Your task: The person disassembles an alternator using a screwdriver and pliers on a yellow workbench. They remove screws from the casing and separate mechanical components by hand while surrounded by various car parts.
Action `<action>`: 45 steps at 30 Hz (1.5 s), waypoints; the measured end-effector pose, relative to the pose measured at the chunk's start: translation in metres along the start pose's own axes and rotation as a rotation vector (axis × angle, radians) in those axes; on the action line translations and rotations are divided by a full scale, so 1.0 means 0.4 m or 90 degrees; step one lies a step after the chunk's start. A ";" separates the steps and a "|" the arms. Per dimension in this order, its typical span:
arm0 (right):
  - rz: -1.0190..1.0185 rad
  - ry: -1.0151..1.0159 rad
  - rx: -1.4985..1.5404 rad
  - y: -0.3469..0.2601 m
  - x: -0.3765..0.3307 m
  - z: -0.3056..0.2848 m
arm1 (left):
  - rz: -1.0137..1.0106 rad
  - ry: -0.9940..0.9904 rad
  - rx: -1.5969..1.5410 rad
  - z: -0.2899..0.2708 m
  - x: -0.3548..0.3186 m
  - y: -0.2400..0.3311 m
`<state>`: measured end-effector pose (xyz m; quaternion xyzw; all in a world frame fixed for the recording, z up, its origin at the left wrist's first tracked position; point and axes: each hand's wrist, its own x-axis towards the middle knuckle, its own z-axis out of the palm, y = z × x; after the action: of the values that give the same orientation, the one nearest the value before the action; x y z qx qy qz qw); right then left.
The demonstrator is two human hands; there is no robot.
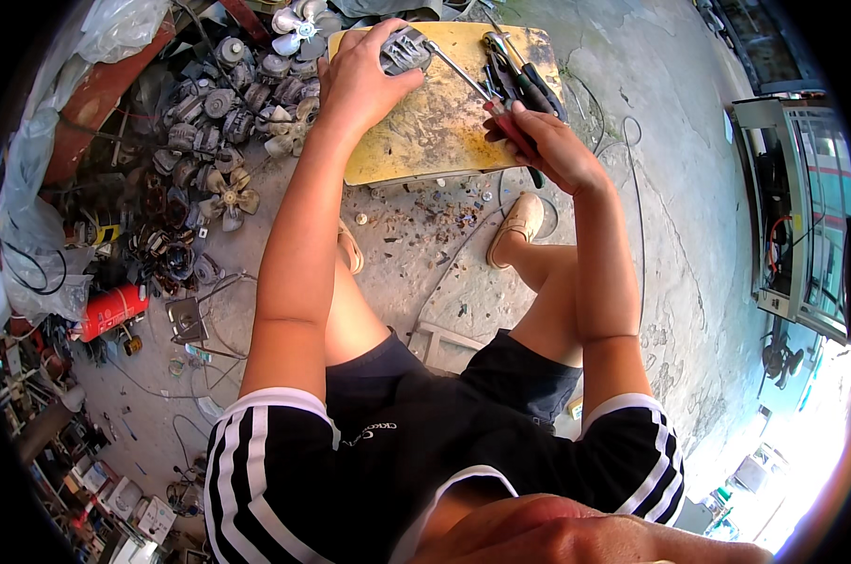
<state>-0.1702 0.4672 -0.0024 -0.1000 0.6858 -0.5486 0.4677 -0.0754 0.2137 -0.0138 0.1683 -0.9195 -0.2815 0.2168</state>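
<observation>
On a worn yellow board (435,132), my left hand (361,80) is closed around a grey metal motor housing (405,52) near the far edge. My right hand (549,141) grips the red handle of a screwdriver (510,120). Its long metal shaft slants up and left, with the tip against or very close to the housing's right side; exact contact is too small to tell. Just beyond my right hand lies a group of hand tools (529,85) with dark handles, partly overlapping each other.
Left of the board, used motors (220,101) lie heaped, with a pale fan blade (296,30) and another fan blade (228,197). A red cylinder (112,312) lies farther left. Debris (444,216) and a cable (639,216) cover parts of the floor. A glass-fronted cabinet (796,216) stands right.
</observation>
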 end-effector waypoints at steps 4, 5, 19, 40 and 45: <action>-0.061 0.013 -0.048 0.010 0.001 0.007 | 0.009 0.011 0.004 0.001 0.000 -0.002; -0.059 0.014 -0.061 0.011 -0.001 0.009 | 0.009 0.013 0.003 0.002 0.000 -0.003; -0.087 0.042 -0.080 0.018 0.003 0.014 | -0.012 -0.012 -0.002 0.004 0.002 -0.007; -0.004 0.048 0.022 -0.007 -0.005 0.021 | -0.004 -0.002 -0.001 0.009 0.002 -0.014; -0.078 0.002 -0.085 0.012 0.001 0.000 | -0.005 -0.006 -0.001 0.006 0.002 -0.008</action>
<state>-0.1683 0.4687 -0.0067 -0.1715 0.7143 -0.5293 0.4245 -0.0766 0.2120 -0.0174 0.1701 -0.9197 -0.2838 0.2114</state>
